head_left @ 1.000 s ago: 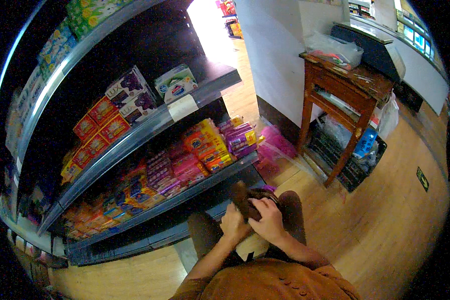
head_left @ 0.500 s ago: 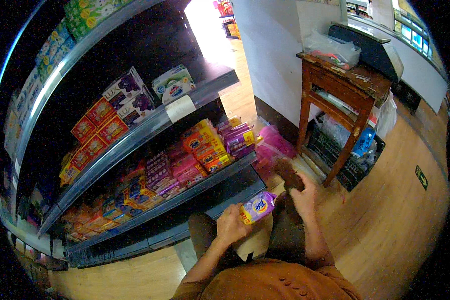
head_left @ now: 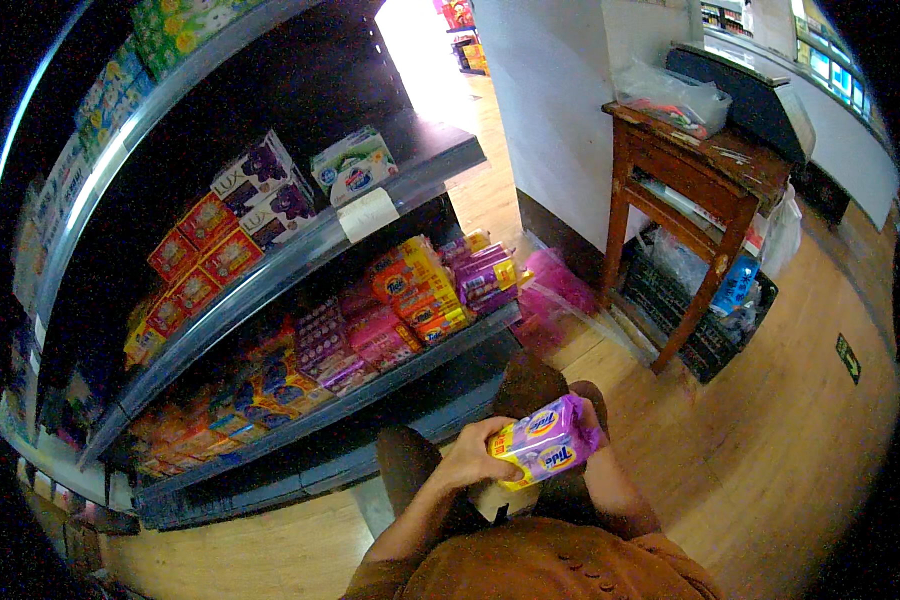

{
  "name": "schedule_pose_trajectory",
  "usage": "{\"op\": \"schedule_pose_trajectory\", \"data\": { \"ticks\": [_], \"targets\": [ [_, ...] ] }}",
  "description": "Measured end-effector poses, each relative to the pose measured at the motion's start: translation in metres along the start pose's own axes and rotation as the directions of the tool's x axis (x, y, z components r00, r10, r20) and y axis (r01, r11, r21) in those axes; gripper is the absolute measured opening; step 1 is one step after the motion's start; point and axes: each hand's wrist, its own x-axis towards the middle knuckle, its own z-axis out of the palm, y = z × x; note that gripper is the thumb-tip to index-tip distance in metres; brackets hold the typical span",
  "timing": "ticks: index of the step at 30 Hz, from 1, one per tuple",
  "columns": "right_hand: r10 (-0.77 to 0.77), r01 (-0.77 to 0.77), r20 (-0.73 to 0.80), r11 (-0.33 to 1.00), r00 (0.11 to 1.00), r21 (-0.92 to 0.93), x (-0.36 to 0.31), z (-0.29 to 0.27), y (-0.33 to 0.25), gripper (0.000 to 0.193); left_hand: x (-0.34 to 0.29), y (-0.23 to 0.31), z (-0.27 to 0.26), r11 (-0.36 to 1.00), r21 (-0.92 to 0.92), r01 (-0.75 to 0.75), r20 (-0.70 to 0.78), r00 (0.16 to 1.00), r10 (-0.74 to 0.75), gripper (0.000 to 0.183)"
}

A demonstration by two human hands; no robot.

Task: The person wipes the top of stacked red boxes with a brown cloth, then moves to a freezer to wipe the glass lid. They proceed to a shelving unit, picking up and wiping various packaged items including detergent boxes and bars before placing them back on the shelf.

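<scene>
A purple and yellow pack of laundry soap bars [head_left: 542, 440] is tilted above my lap. My left hand [head_left: 473, 455] wraps round its yellow end, with the thumb along the near side. At the crinkled purple end, my right hand [head_left: 600, 462] grips the pack; its fingers are mostly hidden behind the wrapper. Two printed faces of the pack show. Just beyond the pack is a dark brown shape [head_left: 530, 385] by my knees; I cannot tell if it is cloth or clothing.
At left, a dark shelf [head_left: 310, 465] holds orange, pink and purple soap packs [head_left: 410, 290], with boxed soaps [head_left: 205, 250] on the tier above. Pink plastic bags [head_left: 555, 295] lie at its end. A wooden stand [head_left: 685, 190] and a black crate [head_left: 670, 300] are at right.
The pack has turned so that two printed faces show and has shifted slightly right. My right hand has come down from beside the dark brown shape to the pack's purple end.
</scene>
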Motion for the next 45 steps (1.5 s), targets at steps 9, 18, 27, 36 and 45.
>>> {"op": "schedule_pose_trajectory", "data": {
  "ticks": [9,18,27,36,45],
  "targets": [
    [-0.163,0.155,0.124,0.985,0.979,0.072,-0.06,0.104,-0.056,0.044,-0.003,-0.001,-0.005,0.994,-0.105,0.024,0.016,1.0,-0.023,0.065],
    [-0.548,0.478,0.099,0.793,0.831,0.379,-0.098,0.158,-0.078,0.055,-0.008,-0.01,-0.011,0.98,-0.192,0.041,-0.299,0.949,-0.098,0.064],
    [-0.421,0.383,-0.063,0.869,0.905,-0.314,-0.061,0.128,-0.054,0.037,-0.009,-0.009,-0.009,1.0,-0.02,0.013,-0.334,0.942,-0.019,0.059],
    [-0.474,0.387,-0.139,0.829,0.87,-0.402,-0.077,0.151,-0.053,0.044,-0.008,-0.018,-0.008,0.951,0.303,-0.066,-0.365,0.913,0.18,0.062],
    [-0.602,0.518,-0.164,0.772,0.781,-0.368,-0.082,0.155,-0.064,0.044,-0.007,-0.02,-0.003,0.847,0.53,0.044,-0.348,0.922,0.17,0.063]
  ]
}}
